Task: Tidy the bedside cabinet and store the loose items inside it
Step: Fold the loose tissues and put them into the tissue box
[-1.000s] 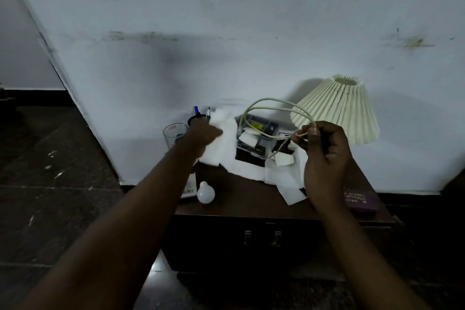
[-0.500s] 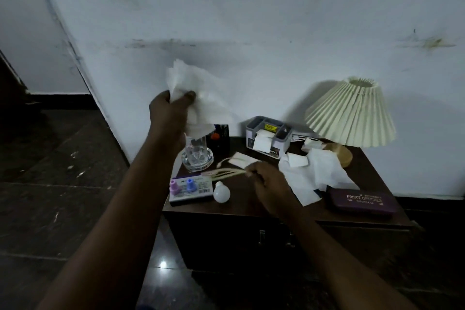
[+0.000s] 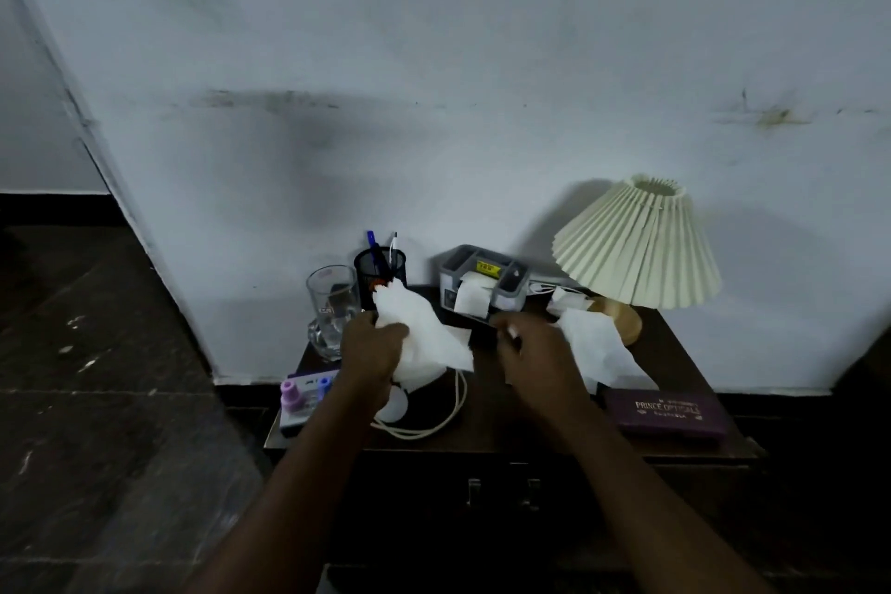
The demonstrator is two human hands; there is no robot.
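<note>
Cabinet (image 3: 482, 492) front nearest, dark wood, two small metal handles at centre, doors closed. On its top surface, near edge: white cable (image 3: 436, 420) lying in a loose loop; 0.5 s ago the right hand was setting it down, now it's free on the surface. Purple spectacle case (image 3: 668, 412) at right front, same spot as before. Left front: flat pack w/ purple & blue bottles (image 3: 303, 403), partly hidden by left forearm. White bulb (image 3: 393, 405) just peeks out beside left wrist.

Left hand (image 3: 373, 352) closed round a bunched white tissue (image 3: 424, 342). It was raised high vs the wall 0.5 s ago; now down low over the surface, tissue hanging above the cable loop.

Right hand (image 3: 535, 357) has moved right & back from the cable, blurred, fingers curled, at the edge of the loose tissues (image 3: 595, 347). Cannot tell if it's gripping anything.

Further back: glass mug (image 3: 332, 309) at left, black mesh pen holder (image 3: 381, 265) w/ pens, grey tissue-box organiser (image 3: 484, 277) centre, a sheet sticking out its front. Lamp (image 3: 636, 246) w/ pleated cream shade & wooden base at right rear, against the wall (image 3: 434, 63).
</note>
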